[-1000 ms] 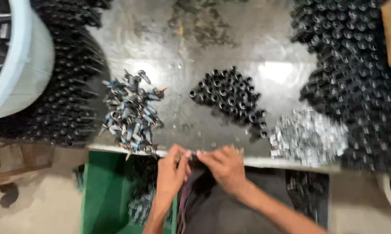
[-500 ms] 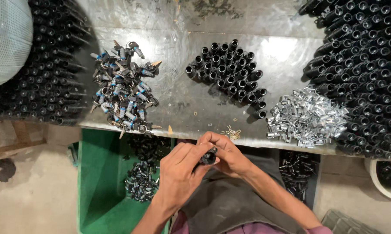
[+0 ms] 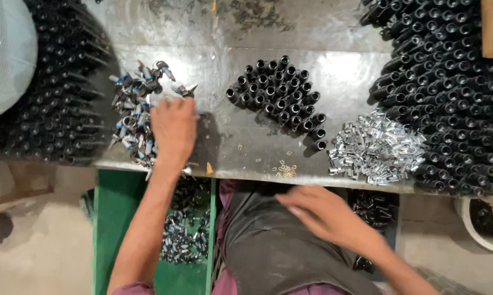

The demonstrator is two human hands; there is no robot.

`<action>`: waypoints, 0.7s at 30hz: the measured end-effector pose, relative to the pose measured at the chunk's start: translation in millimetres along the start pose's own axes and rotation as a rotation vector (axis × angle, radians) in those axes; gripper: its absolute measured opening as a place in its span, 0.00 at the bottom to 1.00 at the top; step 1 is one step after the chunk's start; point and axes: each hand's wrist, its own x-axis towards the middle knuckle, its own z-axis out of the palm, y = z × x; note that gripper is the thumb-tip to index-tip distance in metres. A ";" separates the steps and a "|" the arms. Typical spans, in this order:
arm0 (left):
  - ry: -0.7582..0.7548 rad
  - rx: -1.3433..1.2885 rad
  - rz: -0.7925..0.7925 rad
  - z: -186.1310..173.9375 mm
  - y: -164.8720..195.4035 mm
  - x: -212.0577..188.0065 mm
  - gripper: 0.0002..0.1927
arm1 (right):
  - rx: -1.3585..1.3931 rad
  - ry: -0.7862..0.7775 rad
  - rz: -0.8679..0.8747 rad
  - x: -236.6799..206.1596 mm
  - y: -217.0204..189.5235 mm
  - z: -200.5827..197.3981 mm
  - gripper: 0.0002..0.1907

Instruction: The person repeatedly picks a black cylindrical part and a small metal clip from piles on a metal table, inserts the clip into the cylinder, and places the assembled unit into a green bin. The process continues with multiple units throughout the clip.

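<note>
My left hand (image 3: 173, 128) reaches onto the metal worktable (image 3: 345, 82) and rests on a pile of small blue-and-silver metal parts (image 3: 134, 106), fingers curled into it. My right hand (image 3: 317, 210) hovers over my lap below the table edge, blurred, fingers loosely apart with nothing seen in it. A cluster of short black tubes (image 3: 282, 98) stands upright mid-table. To its right lies a heap of shiny silver clips (image 3: 375, 147).
Long black tubes are stacked at the left (image 3: 55, 104) and right (image 3: 448, 82) of the table. A white tub (image 3: 6, 54) sits at top left. A green crate (image 3: 115, 218) holding finished parts stands below the table; a white bucket (image 3: 481, 224) is at right.
Both hands were together at the table edge working a small part. Now my left hand has reached up to the blue-and-silver pile and my right hand has dropped toward my lap.
</note>
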 end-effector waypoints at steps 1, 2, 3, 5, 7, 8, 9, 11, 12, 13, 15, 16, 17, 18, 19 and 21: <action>-0.026 0.013 0.030 1.2 7.4 -6.4 0.09 | -0.089 0.130 -0.078 29.8 -7.0 12.8 0.20; -0.051 0.028 0.062 1.1 12.9 -12.8 0.09 | -0.148 0.198 -0.086 57.3 -14.0 22.1 0.21; -0.032 -0.054 0.061 -2.1 15.6 -18.0 0.09 | -0.209 0.271 -0.095 81.3 -20.0 28.4 0.23; 0.010 -0.227 0.063 -11.3 17.3 -27.2 0.11 | -0.371 0.305 -0.054 112.6 -28.0 36.6 0.30; 0.147 -0.591 0.015 -18.9 17.6 -38.5 0.11 | -0.441 0.285 -0.060 121.6 -30.5 43.7 0.38; 0.211 -0.778 -0.001 -20.8 18.4 -44.6 0.11 | -0.477 0.280 -0.054 121.1 -29.1 46.8 0.41; 0.175 -1.046 -0.144 -20.9 21.6 -51.7 0.11 | -0.507 0.283 -0.083 119.9 -26.1 49.4 0.39; 0.076 -1.568 -0.459 -18.9 33.5 -71.6 0.11 | -0.565 0.280 -0.142 114.9 -19.2 54.7 0.34; 0.061 -1.632 -0.505 -16.5 40.9 -80.9 0.10 | -0.495 0.290 -0.238 113.3 -15.2 55.0 0.26; 0.047 -1.695 -0.555 -14.2 49.3 -91.0 0.10 | -0.424 0.297 -0.335 110.6 -12.0 55.1 0.19; -0.020 -1.801 -0.674 -11.4 65.4 -109.2 0.12 | -0.161 0.336 -0.314 104.9 -8.0 55.5 0.10; -0.068 -1.846 -0.738 -10.4 73.7 -115.2 0.13 | 0.025 0.365 -0.197 100.8 -6.4 56.0 0.08; -0.117 -1.889 -0.811 -10.7 82.2 -120.6 0.15 | 0.214 0.384 -0.074 96.4 -6.6 55.8 0.06; -0.126 -1.934 -0.816 -11.5 90.7 -124.2 0.15 | 0.373 0.397 0.005 91.5 -7.4 55.0 0.06; -0.139 -1.980 -0.816 -12.3 98.7 -125.8 0.16 | 0.529 0.414 0.086 86.5 -8.6 53.9 0.06; -0.187 -2.075 -0.818 -15.6 112.4 -124.9 0.15 | 0.720 0.448 0.182 77.6 -11.3 49.7 0.06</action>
